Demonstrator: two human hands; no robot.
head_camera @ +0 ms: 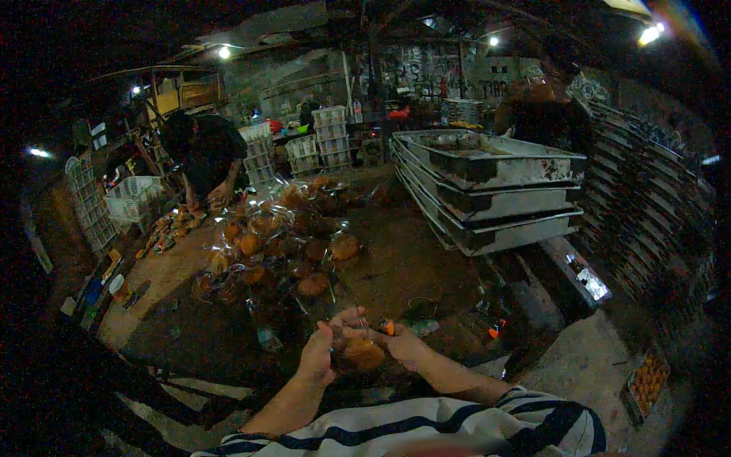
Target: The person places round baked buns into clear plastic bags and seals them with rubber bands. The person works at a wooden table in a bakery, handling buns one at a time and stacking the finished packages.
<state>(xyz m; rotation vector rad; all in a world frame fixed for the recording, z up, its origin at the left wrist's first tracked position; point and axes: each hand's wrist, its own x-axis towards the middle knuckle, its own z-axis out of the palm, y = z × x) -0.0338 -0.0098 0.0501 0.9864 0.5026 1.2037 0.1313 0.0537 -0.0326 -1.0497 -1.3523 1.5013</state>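
My left hand and my right hand are close together at the near edge of the table. Between them is a rounded brown item, apparently a bun, in clear plastic; both hands grip the wrapping. A small orange object sticks up at my right hand's fingers, too blurred to name. Beyond my hands, a heap of similar brown round items in clear plastic bags covers the left middle of the dark tabletop.
Stacked metal trays stand at the table's right. Another orange object lies nearer. A person bends over small packets at left; a second person is behind the trays. Plastic crates stand behind. A container of brown pieces is low right.
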